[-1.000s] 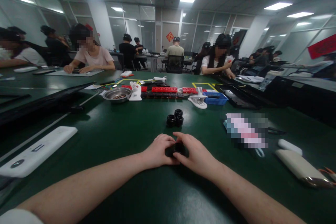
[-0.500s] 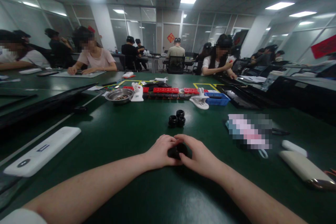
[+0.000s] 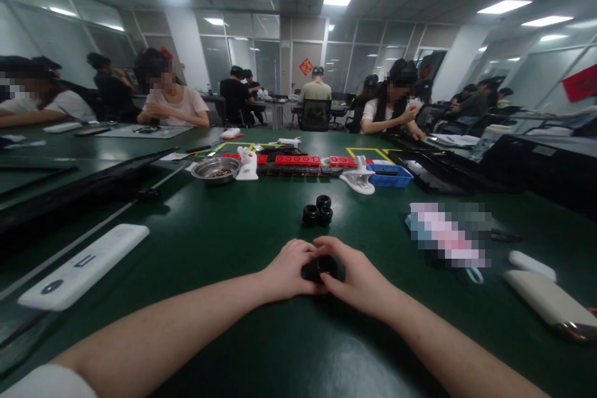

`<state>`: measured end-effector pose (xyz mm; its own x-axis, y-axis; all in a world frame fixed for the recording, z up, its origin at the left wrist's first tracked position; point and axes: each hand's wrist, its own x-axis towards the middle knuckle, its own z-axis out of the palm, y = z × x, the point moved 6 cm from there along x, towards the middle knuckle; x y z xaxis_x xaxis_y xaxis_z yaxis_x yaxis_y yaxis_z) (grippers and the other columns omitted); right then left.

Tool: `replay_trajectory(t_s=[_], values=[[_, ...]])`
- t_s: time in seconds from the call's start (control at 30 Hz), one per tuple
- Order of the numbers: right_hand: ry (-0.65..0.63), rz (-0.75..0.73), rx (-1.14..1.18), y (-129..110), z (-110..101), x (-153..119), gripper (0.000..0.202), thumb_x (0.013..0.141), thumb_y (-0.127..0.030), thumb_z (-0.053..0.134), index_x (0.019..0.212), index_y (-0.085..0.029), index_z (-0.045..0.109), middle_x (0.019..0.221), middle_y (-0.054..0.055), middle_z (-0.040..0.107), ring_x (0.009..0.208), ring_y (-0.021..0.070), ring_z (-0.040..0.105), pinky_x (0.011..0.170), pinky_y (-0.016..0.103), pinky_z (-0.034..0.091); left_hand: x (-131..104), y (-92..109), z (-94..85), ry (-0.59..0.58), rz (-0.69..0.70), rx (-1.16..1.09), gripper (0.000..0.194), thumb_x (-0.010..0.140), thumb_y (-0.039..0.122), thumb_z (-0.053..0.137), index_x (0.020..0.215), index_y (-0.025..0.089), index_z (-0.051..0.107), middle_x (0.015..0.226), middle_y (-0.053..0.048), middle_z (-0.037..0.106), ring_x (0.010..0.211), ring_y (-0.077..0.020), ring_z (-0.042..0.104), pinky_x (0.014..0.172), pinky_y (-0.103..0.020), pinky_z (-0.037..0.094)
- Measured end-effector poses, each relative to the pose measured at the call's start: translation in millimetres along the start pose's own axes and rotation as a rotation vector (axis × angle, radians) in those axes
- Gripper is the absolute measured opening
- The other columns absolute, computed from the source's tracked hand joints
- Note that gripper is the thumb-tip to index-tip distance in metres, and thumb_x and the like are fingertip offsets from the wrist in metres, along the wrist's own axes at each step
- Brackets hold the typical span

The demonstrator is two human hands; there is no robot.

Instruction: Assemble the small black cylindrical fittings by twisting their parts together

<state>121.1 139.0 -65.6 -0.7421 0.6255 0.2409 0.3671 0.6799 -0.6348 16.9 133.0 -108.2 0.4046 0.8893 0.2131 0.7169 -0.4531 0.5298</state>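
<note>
Close in front of me, a black round hollow part (image 3: 313, 268) is held low over the table between both hands. My left hand (image 3: 290, 266) curls around its left side, thumb toward me. From the right, my right hand (image 3: 354, 267) closes on it, with the index finger over the top and the thumb at the near edge. The fingers cover much of the part. Just beyond my hands, three similar shiny black hollow parts (image 3: 318, 211) stand clustered together, touching or nearly so.
Farther back are a metal bowl (image 3: 216, 171) of small pieces, two white clips (image 3: 359, 178), a row of red blocks (image 3: 298, 161) and a blue tray (image 3: 390, 176). A white power strip (image 3: 86, 266) lies left, a beige case (image 3: 550, 303) right. Several people sit beyond.
My view has shifted slightly, so everything sits a little farther right. Both hands keep hold of the black part, with little visible change. A person across the table has drawn their hands in.
</note>
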Motion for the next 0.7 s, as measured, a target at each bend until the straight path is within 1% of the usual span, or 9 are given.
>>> replay_trajectory(t_s=[0.07,0.13,0.23,0.33,0.43,0.5,0.57,0.63,0.7], values=[[-0.022,-0.075,0.045,-5,2,-2,0.059,0.063,-0.003,0.049,0.119,-0.018,0.038,0.115,0.008,0.052,0.105,0.0201,0.049,0.093,0.037,0.038,0,0,-0.5,-0.005,-0.004,0.000,0.046,0.063,0.039,0.068,0.104,0.022,0.056,0.102,-0.003,0.055,0.098,-0.0237,0.047,0.087,-0.037,0.036],[0.007,-0.096,0.015,-6,3,-3,0.059,0.062,-0.004,0.050,0.118,-0.016,0.039,0.117,0.010,0.050,0.107,0.0214,0.047,0.093,0.039,0.038,0,0,-0.3,-0.003,0.003,0.013,0.042,0.062,0.039,0.068,0.098,0.020,0.059,0.103,-0.004,0.055,0.099,-0.0240,0.046,0.089,-0.037,0.034],[0.086,-0.020,-0.072,0,-1,-1,0.046,0.069,-0.013,0.055,0.113,-0.014,0.045,0.107,0.011,0.054,0.099,0.0224,0.050,0.087,0.040,0.041,-1,-2,1.2,0.007,0.015,0.029,0.040,0.061,0.042,0.069,0.092,0.018,0.061,0.104,-0.006,0.055,0.100,-0.0237,0.046,0.091,-0.037,0.033],[0.105,0.072,-0.111,6,-5,2,0.044,0.068,-0.022,0.062,0.108,-0.013,0.048,0.094,0.009,0.057,0.090,0.0228,0.053,0.079,0.040,0.044,-1,-3,3.0,0.004,0.019,0.035,0.042,0.061,0.046,0.069,0.093,0.020,0.061,0.103,-0.004,0.055,0.098,-0.0231,0.046,0.089,-0.037,0.034],[0.040,0.029,-0.044,1,-4,2,0.041,0.069,-0.014,0.059,0.108,-0.017,0.048,0.097,0.006,0.058,0.092,0.0207,0.054,0.082,0.038,0.044,-1,-2,3.0,-0.001,0.023,0.032,0.049,0.061,0.046,0.068,0.101,0.021,0.057,0.104,-0.004,0.054,0.098,-0.0237,0.046,0.088,-0.037,0.035],[-0.020,-0.055,0.037,-6,-2,0,0.048,0.066,-0.004,0.051,0.111,-0.019,0.045,0.105,0.006,0.056,0.099,0.0190,0.052,0.088,0.036,0.041,-1,-1,2.1,-0.001,0.014,0.031,0.051,0.063,0.045,0.067,0.106,0.021,0.054,0.103,-0.004,0.053,0.098,-0.0242,0.046,0.086,-0.037,0.036],[-0.043,-0.109,0.059,-10,0,-2,0.055,0.061,0.001,0.047,0.113,-0.018,0.043,0.110,0.007,0.054,0.103,0.0193,0.050,0.091,0.037,0.039,-1,-1,1.5,-0.005,0.011,0.034,0.049,0.064,0.043,0.066,0.106,0.021,0.054,0.103,-0.004,0.054,0.097,-0.0243,0.046,0.086,-0.038,0.036],[0.004,-0.103,0.005,-8,-1,-2,0.053,0.061,-0.001,0.049,0.111,-0.017,0.045,0.109,0.009,0.053,0.102,0.0208,0.049,0.090,0.039,0.039,-1,0,1.3,-0.009,0.020,0.040,0.046,0.064,0.043,0.067,0.102,0.020,0.057,0.105,-0.005,0.054,0.099,-0.0243,0.046,0.090,-0.038,0.034],[0.076,-0.053,-0.059,-1,-4,-1,0.043,0.067,-0.008,0.053,0.109,-0.016,0.046,0.105,0.009,0.054,0.098,0.0216,0.050,0.087,0.039,0.041,0,0,1.3,-0.008,0.025,0.043,0.044,0.063,0.044,0.067,0.098,0.019,0.059,0.106,-0.005,0.053,0.100,-0.0240,0.045,0.091,-0.038,0.032]])
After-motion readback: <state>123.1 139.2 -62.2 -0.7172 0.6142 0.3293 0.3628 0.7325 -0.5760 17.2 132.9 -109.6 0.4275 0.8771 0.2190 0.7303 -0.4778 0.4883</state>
